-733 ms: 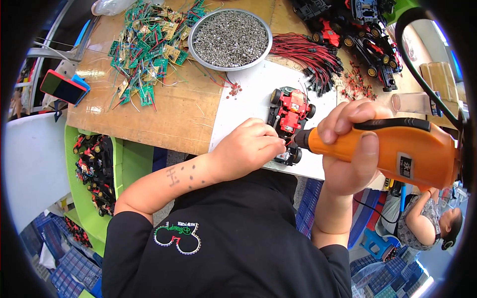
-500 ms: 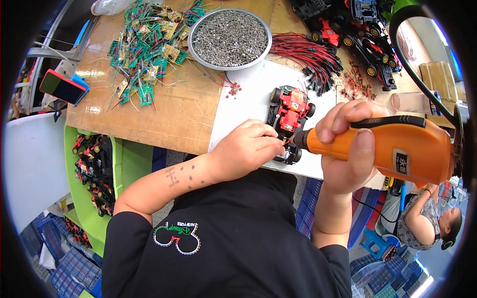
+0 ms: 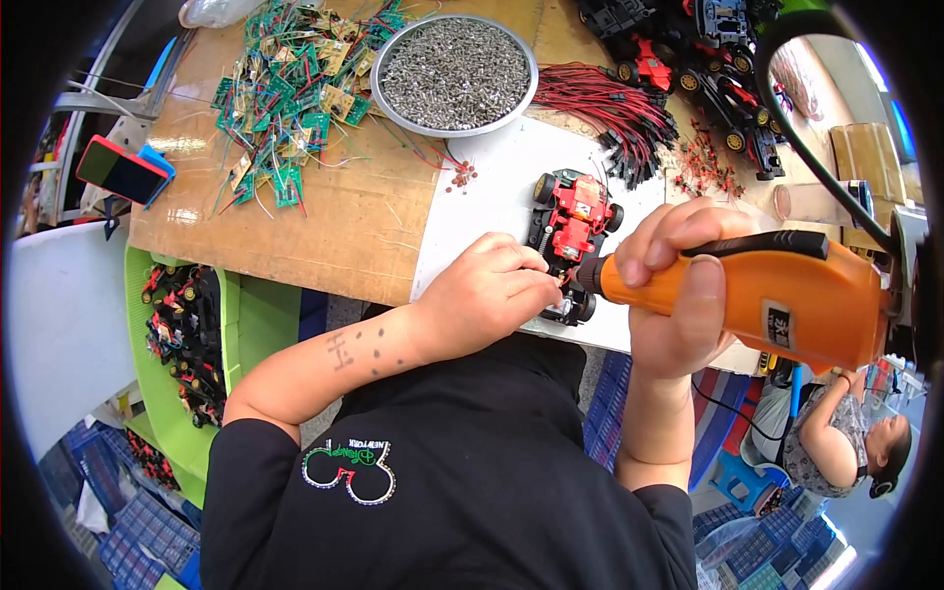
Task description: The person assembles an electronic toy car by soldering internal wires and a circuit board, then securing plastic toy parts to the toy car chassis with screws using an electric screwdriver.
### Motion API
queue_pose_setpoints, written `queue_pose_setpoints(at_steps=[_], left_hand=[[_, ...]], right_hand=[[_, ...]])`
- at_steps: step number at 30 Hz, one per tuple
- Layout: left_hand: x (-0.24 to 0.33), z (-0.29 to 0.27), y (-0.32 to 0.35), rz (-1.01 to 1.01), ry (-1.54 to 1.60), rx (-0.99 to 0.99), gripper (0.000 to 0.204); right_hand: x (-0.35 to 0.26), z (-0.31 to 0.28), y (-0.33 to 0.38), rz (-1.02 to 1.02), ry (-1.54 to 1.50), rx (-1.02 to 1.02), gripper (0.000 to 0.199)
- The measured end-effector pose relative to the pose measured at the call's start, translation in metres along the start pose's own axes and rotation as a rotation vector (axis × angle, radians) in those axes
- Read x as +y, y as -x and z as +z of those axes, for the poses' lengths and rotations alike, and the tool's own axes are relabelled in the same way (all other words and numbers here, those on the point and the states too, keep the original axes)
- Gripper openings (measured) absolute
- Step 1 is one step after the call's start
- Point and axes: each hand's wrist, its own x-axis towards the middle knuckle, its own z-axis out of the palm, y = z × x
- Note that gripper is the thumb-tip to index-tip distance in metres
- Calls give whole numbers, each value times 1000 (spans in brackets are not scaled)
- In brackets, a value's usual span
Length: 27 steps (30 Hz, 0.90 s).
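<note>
Holding orange driver (image 3: 777, 305), metal bowl (image 3: 388, 98) of screws (image 3: 454, 71)

Wooden table (image 3: 324, 226) bears a white board (image 3: 482, 197). Directly on it: circuit boards (image 3: 285, 88), screw bowl (image 3: 454, 74), red wires (image 3: 610, 103).

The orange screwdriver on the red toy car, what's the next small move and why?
Probably squeeze the trigger and press the screwdriver gently straight into the car. Its tip already sits at the car's near end, the right hand grips the body with a finger along the trigger, and the left hand pinches right at the tip, steadying the car on the white sheet.
</note>
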Motion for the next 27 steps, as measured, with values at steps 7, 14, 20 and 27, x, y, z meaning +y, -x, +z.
queue_pose_setpoints(at_steps=[7,14,20,27], left_hand=[[-1,5,2,-57,55,0,13],[13,-3,-11,-241,-18,-9,21],[15,-3,-12,-217,-47,-13,22],[13,3,-7,-204,7,10,19]], right_hand=[[-2,-1,4,-13,-89,86,32],[-36,0,10,124,-158,135,51],[-41,1,12,115,-160,106,55],[-37,5,14,124,-151,134,53]])
